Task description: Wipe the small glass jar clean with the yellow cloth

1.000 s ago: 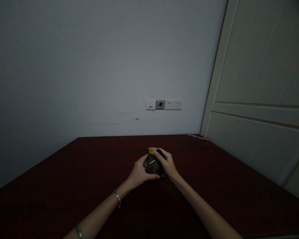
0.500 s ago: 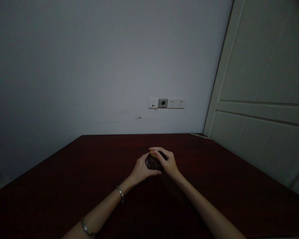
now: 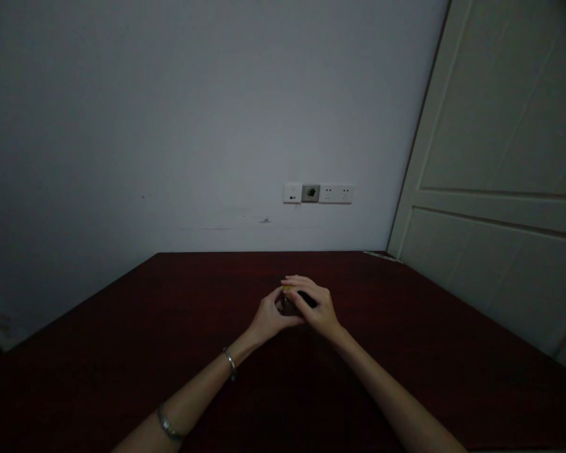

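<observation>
A small, dark, see-through jar (image 3: 287, 307) with a yellow lid (image 3: 287, 288) is between my two hands, near the middle of the table. My left hand (image 3: 267, 319) curves round the jar's side, its thumb on the near side. From the right, my right hand (image 3: 321, 311) reaches over the top, with its fingers and thumb closed on the lid. Most of the jar is hidden by my hands, and its contents are too dark to make out.
The dark red table (image 3: 207, 283) reaches back to a pale wall (image 3: 193, 126). Sockets (image 3: 336, 194) are set in the wall above its far edge. A cream panelled door (image 3: 490, 157) stands along the right side. A thin patterned strip (image 3: 382, 257) lies at the far right corner.
My right hand's fingers have shifted slightly over the lid, and less yellow shows now. Both hands stay on the jar. The camera view has moved slightly.
</observation>
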`<state>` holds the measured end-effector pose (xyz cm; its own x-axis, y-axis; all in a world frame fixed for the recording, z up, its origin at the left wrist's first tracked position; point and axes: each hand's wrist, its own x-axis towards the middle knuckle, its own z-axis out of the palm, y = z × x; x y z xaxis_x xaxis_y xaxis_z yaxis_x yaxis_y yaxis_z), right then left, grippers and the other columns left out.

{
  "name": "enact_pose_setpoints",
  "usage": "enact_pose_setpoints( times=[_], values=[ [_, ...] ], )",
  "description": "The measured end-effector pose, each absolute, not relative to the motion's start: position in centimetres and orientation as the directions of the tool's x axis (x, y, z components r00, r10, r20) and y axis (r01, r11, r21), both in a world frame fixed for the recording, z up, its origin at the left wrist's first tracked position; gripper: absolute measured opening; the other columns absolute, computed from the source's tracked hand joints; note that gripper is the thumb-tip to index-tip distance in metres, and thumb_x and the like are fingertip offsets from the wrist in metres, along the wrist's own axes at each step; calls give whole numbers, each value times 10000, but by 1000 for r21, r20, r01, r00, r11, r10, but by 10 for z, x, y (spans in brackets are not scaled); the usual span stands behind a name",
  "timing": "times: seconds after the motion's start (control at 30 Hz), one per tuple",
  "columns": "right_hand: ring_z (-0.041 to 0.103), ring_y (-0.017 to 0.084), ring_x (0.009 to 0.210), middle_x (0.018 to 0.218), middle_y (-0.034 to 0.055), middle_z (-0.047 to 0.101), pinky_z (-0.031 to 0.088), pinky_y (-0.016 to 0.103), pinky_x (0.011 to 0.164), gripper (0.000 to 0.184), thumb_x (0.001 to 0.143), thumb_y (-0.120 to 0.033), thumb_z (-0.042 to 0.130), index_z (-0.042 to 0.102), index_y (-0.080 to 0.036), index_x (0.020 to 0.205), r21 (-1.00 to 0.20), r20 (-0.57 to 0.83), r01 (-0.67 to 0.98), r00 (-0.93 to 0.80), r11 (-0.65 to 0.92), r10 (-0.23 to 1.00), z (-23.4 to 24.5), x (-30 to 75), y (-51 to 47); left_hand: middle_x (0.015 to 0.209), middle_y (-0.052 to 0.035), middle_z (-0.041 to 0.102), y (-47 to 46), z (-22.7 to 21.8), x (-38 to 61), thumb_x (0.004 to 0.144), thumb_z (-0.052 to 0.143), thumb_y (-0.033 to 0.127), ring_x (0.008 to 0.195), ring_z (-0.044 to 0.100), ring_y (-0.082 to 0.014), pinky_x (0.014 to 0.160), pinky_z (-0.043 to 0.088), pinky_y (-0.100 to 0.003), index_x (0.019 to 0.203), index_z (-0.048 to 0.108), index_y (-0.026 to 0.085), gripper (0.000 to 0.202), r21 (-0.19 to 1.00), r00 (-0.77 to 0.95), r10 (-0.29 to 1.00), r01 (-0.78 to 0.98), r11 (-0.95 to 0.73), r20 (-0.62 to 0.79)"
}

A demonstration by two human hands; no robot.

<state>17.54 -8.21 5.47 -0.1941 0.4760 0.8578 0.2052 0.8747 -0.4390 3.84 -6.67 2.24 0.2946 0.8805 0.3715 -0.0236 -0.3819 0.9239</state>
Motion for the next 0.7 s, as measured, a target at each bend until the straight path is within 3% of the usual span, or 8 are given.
enact_pose_setpoints(
  times=[0.17,0.27,0.43,0.57,0.7],
  values=[
    [638,219,944,982,64,699,491,373,866,247,849,-330,495,706,-201,848,-742,671,-11,-33,671,741,56,175,-70,1120,-119,598,-73,29,33,452,837,220,1019,573,-255,871,467,-339,1185,478,120,822,909,344,846,-64,-412,408],
    [637,228,952,985,73,699,494,367,859,268,844,-356,499,707,-188,833,-791,609,-69,3,608,793,55,174,-67,1119,-123,598,-75,29,33,455,837,216,1030,570,-260,870,469,-343,1195,465,123,833,908,362,837,-87,-409,412],
    [607,223,1018,1048,60,676,448,395,932,204,839,-290,520,707,-222,882,-631,774,78,3,772,633,56,170,-79,1041,-109,635,-71,26,37,442,838,236,966,599,-246,842,473,-328,1132,503,112,777,927,320,871,-158,-340,374],
    [542,231,1129,1101,50,658,356,446,1023,203,819,-227,547,692,-248,960,-433,875,138,-174,891,452,59,166,-87,996,-106,651,-64,22,38,520,795,311,913,610,-224,820,467,-315,1061,539,102,634,903,198,890,-227,-365,410],
    [567,228,1098,1065,38,675,378,456,1005,204,836,-262,522,698,-259,939,-465,857,107,-196,879,477,63,163,-77,958,-98,666,-61,24,35,526,785,318,890,615,-227,804,467,-321,1016,564,102,579,908,126,907,-185,-376,402]
  ],
)
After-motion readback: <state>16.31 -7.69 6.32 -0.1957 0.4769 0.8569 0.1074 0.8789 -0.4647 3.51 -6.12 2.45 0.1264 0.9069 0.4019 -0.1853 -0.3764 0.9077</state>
